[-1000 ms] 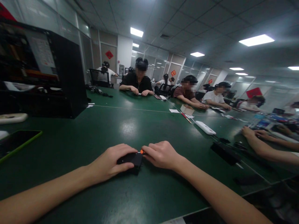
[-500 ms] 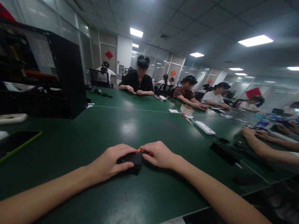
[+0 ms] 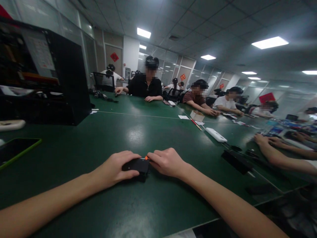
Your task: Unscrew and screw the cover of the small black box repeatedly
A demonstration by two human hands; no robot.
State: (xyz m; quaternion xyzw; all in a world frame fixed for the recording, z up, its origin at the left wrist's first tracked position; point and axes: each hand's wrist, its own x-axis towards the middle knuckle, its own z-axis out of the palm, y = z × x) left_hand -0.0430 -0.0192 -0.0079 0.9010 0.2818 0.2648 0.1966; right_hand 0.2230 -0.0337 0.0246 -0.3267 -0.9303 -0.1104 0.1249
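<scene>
My left hand [image 3: 117,168] grips a small black box [image 3: 136,165] from its left side, thumb along the near side and fingers over the far edge. The box rests on the green table and has a dark part at its lower right corner. My right hand [image 3: 168,162] is closed around what looks like a screwdriver [image 3: 146,158], with an orange piece at the fingertips. A thin light shaft extends left from it along the box's far edge. Most of the handle is hidden in my fingers; whether the tip touches the box I cannot tell.
An opened black computer case [image 3: 64,76] stands at the left, with a green-edged phone [image 3: 18,150] in front. To the right lie a white power strip [image 3: 216,135], a black block [image 3: 236,161] and a small carton [image 3: 197,115]. Co-workers sit around the table; one's forearm [image 3: 279,155] is at the right.
My right fingers have curled tighter around the screwdriver, hiding its handle. The box has shifted slightly left and up in view. The co-worker opposite has moved a hand outward to the left.
</scene>
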